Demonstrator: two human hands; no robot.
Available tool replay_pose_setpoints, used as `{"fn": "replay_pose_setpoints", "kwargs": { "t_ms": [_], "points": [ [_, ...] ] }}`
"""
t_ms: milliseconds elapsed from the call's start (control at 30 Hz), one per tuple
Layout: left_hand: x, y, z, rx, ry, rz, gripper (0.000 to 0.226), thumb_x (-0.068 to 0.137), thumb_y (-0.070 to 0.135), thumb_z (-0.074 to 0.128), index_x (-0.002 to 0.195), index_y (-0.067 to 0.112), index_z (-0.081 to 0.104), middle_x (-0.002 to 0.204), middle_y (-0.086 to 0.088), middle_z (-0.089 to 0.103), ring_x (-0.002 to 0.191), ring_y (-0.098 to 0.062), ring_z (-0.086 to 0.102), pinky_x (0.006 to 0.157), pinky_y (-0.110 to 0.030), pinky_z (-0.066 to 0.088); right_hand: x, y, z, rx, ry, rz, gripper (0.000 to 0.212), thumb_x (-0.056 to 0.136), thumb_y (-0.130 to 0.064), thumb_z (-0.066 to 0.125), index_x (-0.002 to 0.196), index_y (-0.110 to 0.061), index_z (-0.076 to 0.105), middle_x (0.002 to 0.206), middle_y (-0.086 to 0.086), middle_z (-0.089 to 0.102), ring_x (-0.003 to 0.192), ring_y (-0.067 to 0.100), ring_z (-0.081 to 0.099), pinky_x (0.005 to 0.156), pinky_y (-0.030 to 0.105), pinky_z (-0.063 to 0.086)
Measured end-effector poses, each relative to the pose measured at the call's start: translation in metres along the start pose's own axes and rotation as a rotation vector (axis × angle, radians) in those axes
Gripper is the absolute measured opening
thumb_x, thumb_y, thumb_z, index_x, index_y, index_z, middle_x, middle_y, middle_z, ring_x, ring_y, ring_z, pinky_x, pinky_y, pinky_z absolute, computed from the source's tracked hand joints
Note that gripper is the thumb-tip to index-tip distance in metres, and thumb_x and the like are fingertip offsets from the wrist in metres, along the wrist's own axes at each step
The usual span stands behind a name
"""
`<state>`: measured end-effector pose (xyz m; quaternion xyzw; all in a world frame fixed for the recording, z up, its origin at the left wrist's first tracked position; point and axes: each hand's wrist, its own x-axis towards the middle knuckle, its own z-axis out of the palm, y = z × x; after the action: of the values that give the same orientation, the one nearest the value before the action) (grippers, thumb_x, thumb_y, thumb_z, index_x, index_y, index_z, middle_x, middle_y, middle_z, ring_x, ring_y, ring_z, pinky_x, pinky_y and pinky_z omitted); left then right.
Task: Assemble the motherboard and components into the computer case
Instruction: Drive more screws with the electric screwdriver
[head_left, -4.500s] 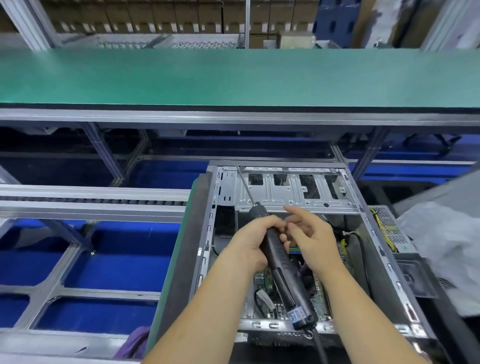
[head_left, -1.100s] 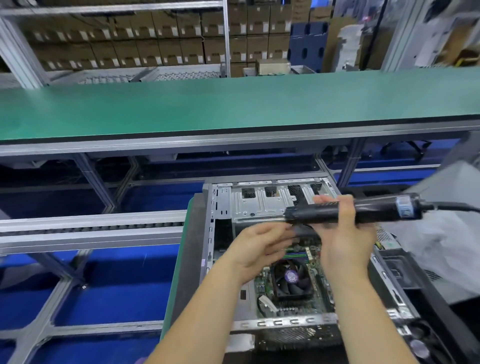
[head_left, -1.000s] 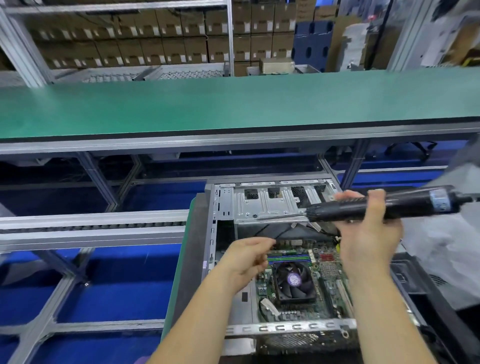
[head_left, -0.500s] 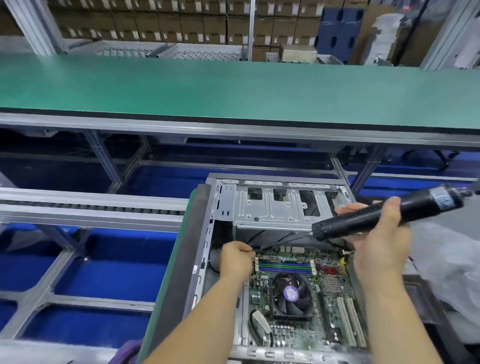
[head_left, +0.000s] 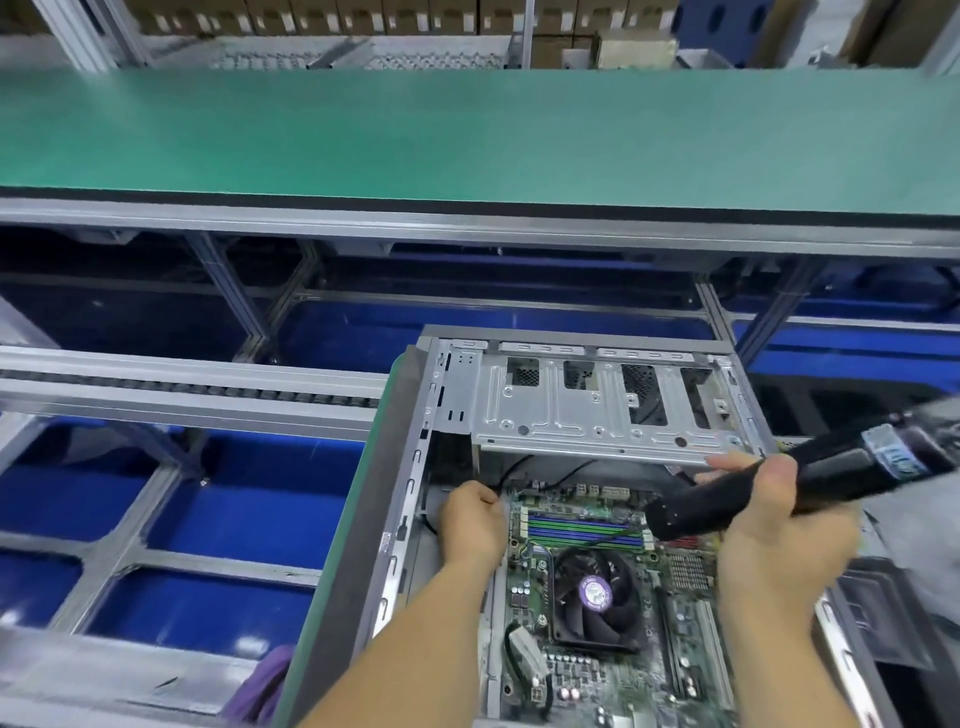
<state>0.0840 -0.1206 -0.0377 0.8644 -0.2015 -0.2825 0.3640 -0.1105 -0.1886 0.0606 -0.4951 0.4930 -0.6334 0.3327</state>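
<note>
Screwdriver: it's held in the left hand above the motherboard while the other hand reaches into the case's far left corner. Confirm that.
Wrong hand. The head view shows the right hand holding the screwdriver above the motherboard, while the left hand reaches into the case's far left corner.

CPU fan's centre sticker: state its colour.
Purple, on the CPU fan; head view, the only one.

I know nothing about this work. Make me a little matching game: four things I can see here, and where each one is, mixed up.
Things:
1. electric screwdriver
2. cooling fan
3. left hand
4. drive cage

Places:
A. at the far end of the computer case
B. at the motherboard's far left corner
C. gripped in the right hand
D. in the middle of the motherboard

Pairs: 1-C, 2-D, 3-B, 4-A
</note>
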Motion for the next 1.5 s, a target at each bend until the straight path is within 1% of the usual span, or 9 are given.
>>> {"fn": "replay_pose_setpoints", "kwargs": {
  "t_ms": [67, 167, 267, 367, 567, 700, 967, 1200, 1500],
  "points": [
    [-0.002, 0.003, 0.0, -0.005, -0.018, 0.031, 0.018, 0.094, 0.007, 0.058, 0.081, 0.02, 0.054, 0.074, 0.01, 0.055, 0.075, -0.011, 0.054, 0.057, -0.018, 0.038, 0.001, 0.006, -0.004, 0.059, 0.066, 0.021, 0.017, 0.089, -0.044, 0.055, 0.086, -0.048, 0.071, 0.069, -0.003, 0.074, 0.068, 0.035, 0.072, 0.07, 0.055, 0.061],
    [0.0, 0.002, 0.001, -0.019, -0.017, 0.042, 0.032, 0.094, 0.008, 0.06, 0.071, 0.024, 0.046, 0.068, 0.014, 0.05, 0.07, -0.007, 0.051, 0.05, -0.008, 0.031, 0.003, 0.008, -0.006, 0.149, 0.1, 0.107, 0.025, 0.087, -0.051, 0.058, 0.081, -0.029, 0.066, 0.066, 0.0, 0.072, 0.049, 0.022, 0.067, 0.042, 0.033, 0.053],
    [0.001, 0.001, 0.001, -0.039, -0.028, 0.036, 0.017, 0.093, 0.006, 0.06, 0.083, 0.02, 0.061, 0.071, 0.015, 0.056, 0.066, 0.001, 0.052, 0.046, -0.005, 0.032, 0.002, 0.008, -0.001, 0.156, 0.008, 0.094, 0.034, 0.09, -0.048, 0.057, 0.082, -0.015, 0.058, 0.068, 0.003, 0.073, 0.038, 0.026, 0.059, 0.034, 0.024, 0.043],
    [0.001, 0.002, 0.001, -0.011, -0.056, 0.06, 0.015, 0.091, 0.005, 0.061, 0.094, 0.018, 0.07, 0.079, 0.01, 0.063, 0.069, -0.001, 0.057, 0.047, -0.004, 0.036, -0.003, 0.004, 0.0, 0.158, -0.058, 0.035, 0.026, 0.091, -0.045, 0.058, 0.085, -0.02, 0.053, 0.07, -0.006, 0.073, 0.04, 0.021, 0.062, 0.035, 0.025, 0.047],
    [0.001, 0.003, 0.005, -0.035, -0.088, 0.089, 0.018, 0.089, 0.005, 0.065, 0.082, 0.022, 0.066, 0.075, 0.012, 0.062, 0.067, 0.0, 0.057, 0.048, -0.006, 0.037, -0.005, -0.002, 0.003, 0.18, -0.099, 0.046, 0.024, 0.092, -0.043, 0.056, 0.087, -0.019, 0.052, 0.072, -0.007, 0.074, 0.042, 0.017, 0.063, 0.037, 0.024, 0.049],
    [0.002, 0.002, 0.007, -0.128, -0.111, 0.076, 0.018, 0.088, 0.002, 0.062, 0.085, 0.02, 0.064, 0.08, 0.004, 0.065, 0.071, -0.011, 0.061, 0.053, -0.017, 0.046, -0.003, 0.002, 0.002, 0.138, -0.115, 0.082, 0.04, 0.089, -0.047, 0.058, 0.092, -0.007, 0.055, 0.075, -0.004, 0.074, 0.041, 0.022, 0.062, 0.038, 0.025, 0.049],
    [0.001, 0.003, 0.009, -0.242, -0.124, 0.019, 0.024, 0.093, 0.002, 0.06, 0.084, 0.023, 0.067, 0.082, 0.006, 0.065, 0.076, -0.009, 0.061, 0.051, -0.008, 0.039, -0.003, -0.002, 0.003, 0.132, -0.074, 0.086, 0.021, 0.09, -0.045, 0.057, 0.082, -0.025, 0.06, 0.074, -0.006, 0.074, 0.042, 0.021, 0.063, 0.037, 0.024, 0.049],
    [0.001, 0.002, 0.009, -0.265, -0.122, -0.014, 0.023, 0.093, 0.0, 0.06, 0.086, 0.02, 0.067, 0.086, 0.004, 0.065, 0.076, -0.007, 0.059, 0.051, -0.008, 0.039, -0.004, -0.009, 0.003, 0.129, -0.064, 0.093, 0.022, 0.091, -0.051, 0.055, 0.074, -0.047, 0.068, 0.07, -0.005, 0.073, 0.039, 0.02, 0.061, 0.037, 0.024, 0.049],
    [0.001, 0.003, 0.009, -0.257, -0.12, -0.04, 0.026, 0.094, -0.003, 0.057, 0.085, 0.02, 0.066, 0.087, 0.006, 0.064, 0.08, -0.011, 0.059, 0.058, -0.017, 0.042, -0.005, -0.011, 0.001, 0.145, -0.066, 0.097, 0.021, 0.091, -0.052, 0.057, 0.083, -0.035, 0.065, 0.075, -0.004, 0.075, 0.043, 0.021, 0.063, 0.038, 0.025, 0.05]
  ]
}}
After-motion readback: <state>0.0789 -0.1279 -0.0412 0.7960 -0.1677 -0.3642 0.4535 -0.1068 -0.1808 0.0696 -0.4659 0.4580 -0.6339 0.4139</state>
